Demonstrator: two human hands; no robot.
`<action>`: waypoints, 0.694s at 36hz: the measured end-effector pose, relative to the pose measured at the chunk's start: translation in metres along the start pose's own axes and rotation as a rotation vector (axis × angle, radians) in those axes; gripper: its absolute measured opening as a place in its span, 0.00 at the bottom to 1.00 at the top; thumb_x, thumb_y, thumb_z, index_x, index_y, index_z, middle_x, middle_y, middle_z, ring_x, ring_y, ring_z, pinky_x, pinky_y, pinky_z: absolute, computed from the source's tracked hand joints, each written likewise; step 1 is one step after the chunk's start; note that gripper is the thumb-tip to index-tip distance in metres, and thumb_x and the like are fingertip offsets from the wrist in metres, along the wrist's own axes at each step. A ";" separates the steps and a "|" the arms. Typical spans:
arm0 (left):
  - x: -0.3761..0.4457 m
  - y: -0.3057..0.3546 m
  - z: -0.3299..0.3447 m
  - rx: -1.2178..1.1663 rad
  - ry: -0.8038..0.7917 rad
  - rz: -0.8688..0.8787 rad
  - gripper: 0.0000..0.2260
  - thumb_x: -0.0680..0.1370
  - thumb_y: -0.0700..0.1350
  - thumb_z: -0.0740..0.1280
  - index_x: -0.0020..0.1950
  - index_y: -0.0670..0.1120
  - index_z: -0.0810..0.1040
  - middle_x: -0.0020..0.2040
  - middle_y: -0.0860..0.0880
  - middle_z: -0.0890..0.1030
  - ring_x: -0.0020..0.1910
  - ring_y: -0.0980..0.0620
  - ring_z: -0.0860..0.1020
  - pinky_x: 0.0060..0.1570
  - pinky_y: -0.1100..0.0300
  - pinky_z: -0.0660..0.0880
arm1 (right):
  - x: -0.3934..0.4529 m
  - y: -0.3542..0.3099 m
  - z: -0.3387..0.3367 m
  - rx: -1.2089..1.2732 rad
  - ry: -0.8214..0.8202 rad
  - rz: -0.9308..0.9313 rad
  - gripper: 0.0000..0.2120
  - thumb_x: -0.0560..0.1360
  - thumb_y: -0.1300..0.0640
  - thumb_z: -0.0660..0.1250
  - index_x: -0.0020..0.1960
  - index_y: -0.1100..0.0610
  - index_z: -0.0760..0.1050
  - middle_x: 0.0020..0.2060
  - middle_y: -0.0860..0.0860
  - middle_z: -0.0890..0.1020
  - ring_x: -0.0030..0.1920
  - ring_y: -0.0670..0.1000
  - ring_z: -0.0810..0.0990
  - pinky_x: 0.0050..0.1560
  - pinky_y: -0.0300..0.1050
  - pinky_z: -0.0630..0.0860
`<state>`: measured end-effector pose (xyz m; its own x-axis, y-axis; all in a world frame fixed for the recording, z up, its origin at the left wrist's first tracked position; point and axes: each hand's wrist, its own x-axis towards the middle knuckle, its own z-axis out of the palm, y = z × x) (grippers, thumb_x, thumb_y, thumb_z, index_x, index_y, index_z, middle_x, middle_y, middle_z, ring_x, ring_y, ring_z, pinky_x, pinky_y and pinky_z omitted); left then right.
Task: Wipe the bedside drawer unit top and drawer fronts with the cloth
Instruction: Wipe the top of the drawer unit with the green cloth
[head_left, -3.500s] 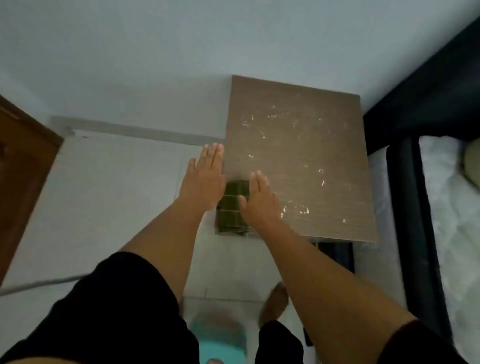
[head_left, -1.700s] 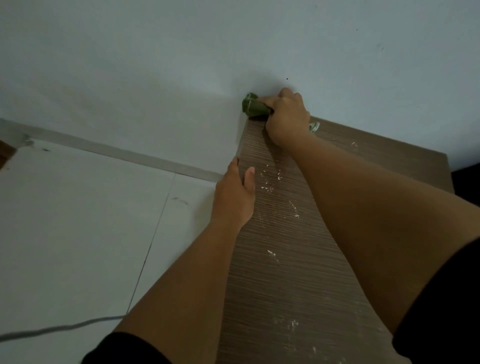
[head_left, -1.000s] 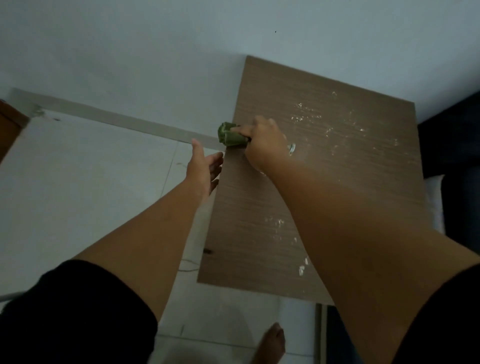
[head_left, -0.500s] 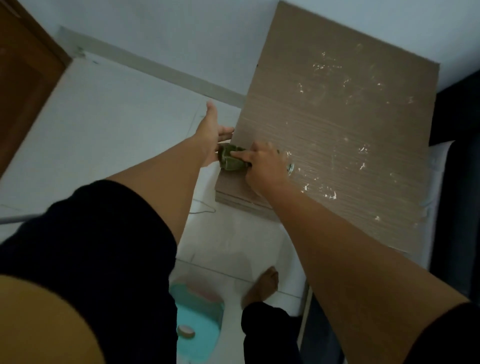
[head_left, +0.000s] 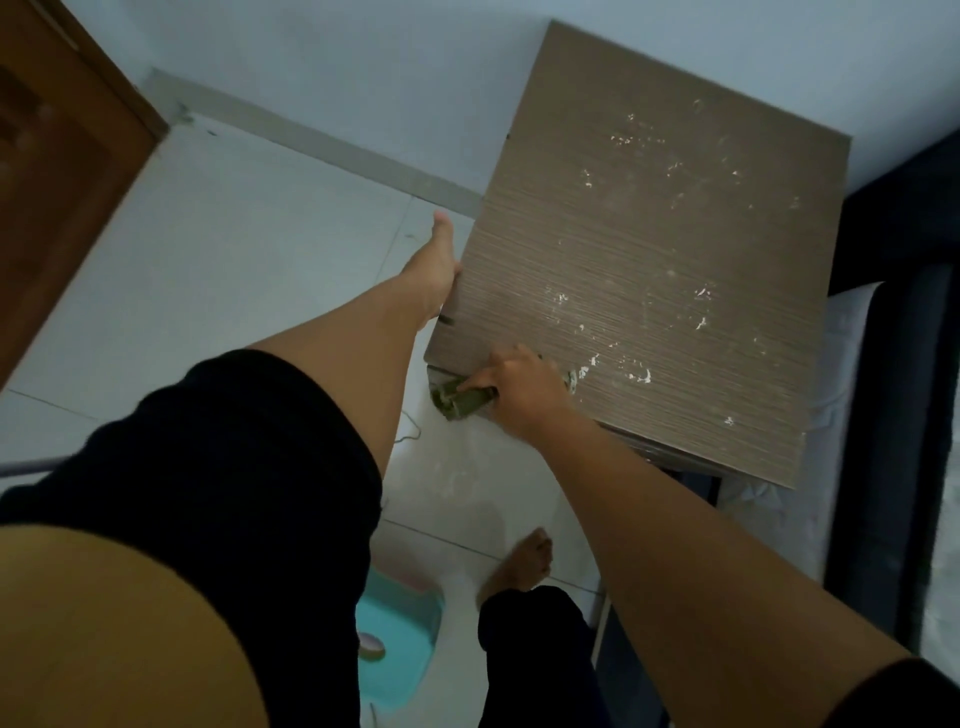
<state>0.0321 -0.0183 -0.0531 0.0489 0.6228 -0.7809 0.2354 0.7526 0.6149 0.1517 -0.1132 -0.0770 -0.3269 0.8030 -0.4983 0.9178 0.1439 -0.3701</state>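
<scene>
Edges of the bedside drawer unit top (head_left: 649, 270) are seen from above: the far edge is set against the pale wall (head_left: 363, 62), the right edge lies just beside the dark bed frame (head_left: 883, 364), and the left and near edges face open tiled floor (head_left: 234, 270). White specks are scattered over the brown wood-grain surface, mostly toward its right and near parts. Room is left on the floor to the left of the unit, bounded farther left by a brown door (head_left: 57, 171). Below the near edge a bare foot (head_left: 519, 566) and a turquoise tub (head_left: 400, 634) are seen on the tiles.

The green cloth (head_left: 460, 401) is bunched at the near-left corner of the top, partly overhanging the edge. It is gripped by the right hand (head_left: 519, 392), whose fingers are curled tightly around it. The left hand (head_left: 436, 270) is laid flat and extended along the left edge of the unit, fingers together, nothing being held.
</scene>
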 end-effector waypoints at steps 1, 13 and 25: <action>-0.001 0.004 0.000 0.018 0.005 -0.001 0.39 0.78 0.66 0.38 0.68 0.40 0.71 0.67 0.47 0.73 0.67 0.49 0.69 0.70 0.52 0.59 | -0.001 0.001 -0.003 0.003 -0.036 -0.019 0.16 0.76 0.60 0.62 0.58 0.44 0.79 0.54 0.51 0.78 0.59 0.54 0.71 0.62 0.56 0.69; 0.018 0.066 0.007 0.152 0.160 0.140 0.28 0.81 0.59 0.42 0.64 0.49 0.76 0.68 0.47 0.74 0.65 0.46 0.71 0.65 0.53 0.64 | 0.043 0.041 -0.112 0.155 0.275 0.095 0.15 0.73 0.68 0.61 0.52 0.56 0.82 0.48 0.57 0.82 0.50 0.57 0.78 0.52 0.51 0.77; 0.087 0.116 0.031 0.905 0.036 0.427 0.24 0.81 0.41 0.56 0.77 0.45 0.55 0.77 0.44 0.57 0.75 0.44 0.57 0.72 0.57 0.56 | 0.115 0.100 -0.195 0.009 0.645 0.189 0.21 0.75 0.66 0.60 0.61 0.48 0.77 0.50 0.56 0.76 0.49 0.58 0.75 0.46 0.46 0.70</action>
<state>0.0934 0.1166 -0.0531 0.2763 0.8202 -0.5009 0.8558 0.0272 0.5166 0.2498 0.1060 -0.0184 0.0421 0.9990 0.0120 0.9432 -0.0358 -0.3302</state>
